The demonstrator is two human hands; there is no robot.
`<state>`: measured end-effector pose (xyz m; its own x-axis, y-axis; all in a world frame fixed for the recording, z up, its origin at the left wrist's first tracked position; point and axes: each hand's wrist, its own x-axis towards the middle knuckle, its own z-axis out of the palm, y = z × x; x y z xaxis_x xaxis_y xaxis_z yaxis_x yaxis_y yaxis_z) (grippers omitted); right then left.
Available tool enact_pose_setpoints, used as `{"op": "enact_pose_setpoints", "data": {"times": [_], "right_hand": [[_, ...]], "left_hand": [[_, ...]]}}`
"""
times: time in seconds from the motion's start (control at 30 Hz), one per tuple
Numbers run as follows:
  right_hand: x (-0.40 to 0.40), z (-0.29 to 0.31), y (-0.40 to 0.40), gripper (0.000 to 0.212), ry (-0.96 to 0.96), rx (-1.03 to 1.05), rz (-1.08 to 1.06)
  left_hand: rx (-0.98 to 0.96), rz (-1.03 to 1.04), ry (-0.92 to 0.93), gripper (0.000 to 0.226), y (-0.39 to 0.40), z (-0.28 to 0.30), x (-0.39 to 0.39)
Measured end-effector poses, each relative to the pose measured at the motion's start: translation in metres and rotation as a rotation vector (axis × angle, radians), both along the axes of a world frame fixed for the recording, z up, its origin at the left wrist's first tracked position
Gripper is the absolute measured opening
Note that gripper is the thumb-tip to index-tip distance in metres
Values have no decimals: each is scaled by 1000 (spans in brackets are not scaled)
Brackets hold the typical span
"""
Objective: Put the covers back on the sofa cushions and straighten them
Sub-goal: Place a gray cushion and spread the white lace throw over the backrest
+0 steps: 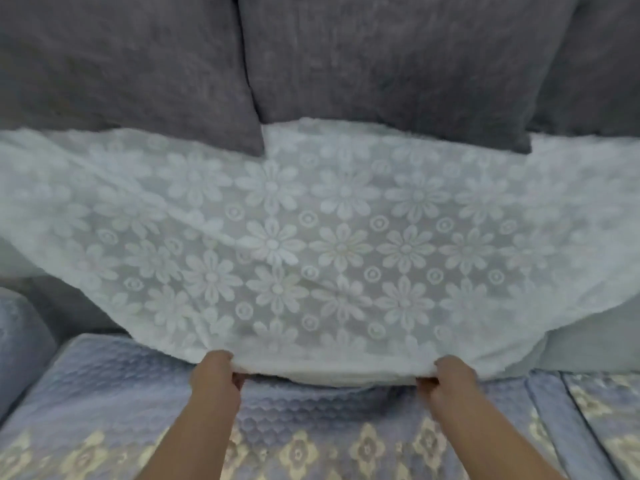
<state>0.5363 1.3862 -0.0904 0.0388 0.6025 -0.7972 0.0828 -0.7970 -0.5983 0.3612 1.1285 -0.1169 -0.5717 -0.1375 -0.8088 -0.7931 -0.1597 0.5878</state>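
A white lace cover [329, 237] with a daisy pattern is spread wide and billows above the sofa seat. My left hand [216, 379] grips its near hem left of centre. My right hand [450, 382] grips the same hem further right. Between my hands the hem is folded under and lifted off the seat. Beneath lies a blue quilted seat cover [114, 393] with a band of cream flower motifs along the front. The far edge of the lace cover reaches the foot of the grey back cushions [398, 64].
Three grey back cushions lean along the rear, one at the left [121, 64] and one at the far right [602, 64]. A blue padded armrest [20, 341] stands at the left. A second quilted seat section [602, 410] adjoins on the right.
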Motion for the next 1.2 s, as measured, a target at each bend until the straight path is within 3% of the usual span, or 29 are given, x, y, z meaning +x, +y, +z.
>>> {"op": "enact_pose_setpoints", "data": {"times": [0.03,0.1,0.17,0.23,0.27,0.33,0.43,0.63,0.83,0.93,1.07,1.13,1.2], "right_hand": [[-5,35,2,17,-129,97,253],[-33,123,18,19,-337,245,511],[-72,208,55,30,-58,463,397],[-107,292,94,41,88,619,440],[-115,320,103,41,117,626,567],[-115,346,119,40,87,557,759],[-108,337,124,54,-235,682,947],[-97,270,125,59,-383,879,1034],[-88,232,145,61,-350,963,1080],[-80,211,146,59,-298,975,1126],[-65,179,139,44,-455,1328,920],[-53,162,135,23,-606,1433,668],[-43,141,128,11,-594,1372,525]], "left_hand": [[-86,-71,73,17,3,39,-3],[-165,-214,205,10,29,133,-32],[-172,-177,506,29,60,227,-77],[-285,-380,800,41,82,318,-120],[-330,-580,859,42,84,348,-134],[-315,-868,681,39,89,374,-144],[-527,-1048,681,42,88,360,-136],[-668,-1263,847,67,95,275,-115],[-860,-1437,815,75,112,214,-123],[-964,-1493,886,77,117,190,-123],[-1244,-1312,1060,77,111,163,-89],[-1195,-1249,1029,77,109,144,-65],[-992,-1211,1023,77,110,117,-49]]}}
